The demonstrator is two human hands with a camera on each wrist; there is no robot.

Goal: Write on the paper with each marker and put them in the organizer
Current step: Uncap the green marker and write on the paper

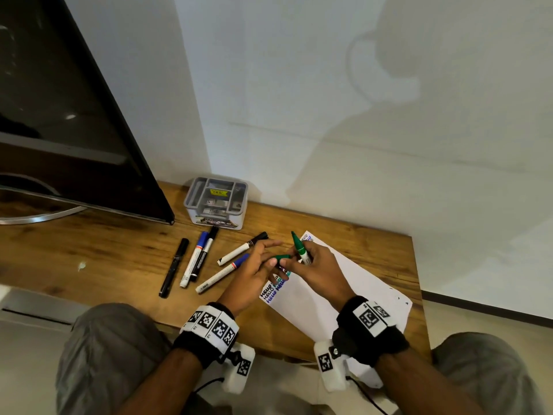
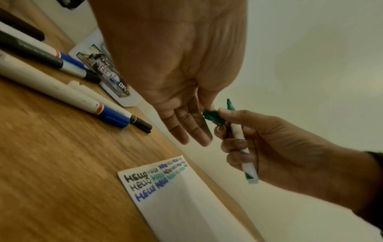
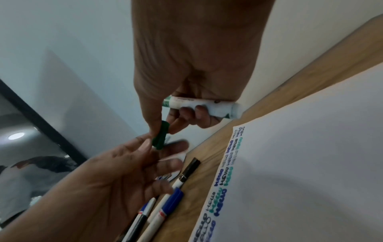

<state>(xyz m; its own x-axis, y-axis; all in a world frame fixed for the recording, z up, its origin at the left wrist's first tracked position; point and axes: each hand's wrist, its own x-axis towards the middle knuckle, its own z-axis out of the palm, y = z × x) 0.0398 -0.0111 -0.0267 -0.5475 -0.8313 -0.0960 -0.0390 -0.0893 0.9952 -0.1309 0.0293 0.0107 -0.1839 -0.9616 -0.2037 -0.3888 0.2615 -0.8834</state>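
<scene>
My right hand grips an uncapped green marker with its tip pointing up, above the white paper. The same hand pinches the green cap between thumb and forefinger. My left hand is stretched out with straight fingers, and its fingertips touch the cap's other end. In the right wrist view the curled fingers wrap the marker's white barrel and the cap sits between both hands. "Hello" is written in several colours along the paper's left edge. The grey organizer stands at the back by the wall.
Several capped markers, black, blue and white-barrelled, lie on the wooden table left of the paper. A dark monitor on a curved stand fills the left. The table's right edge runs just past the paper.
</scene>
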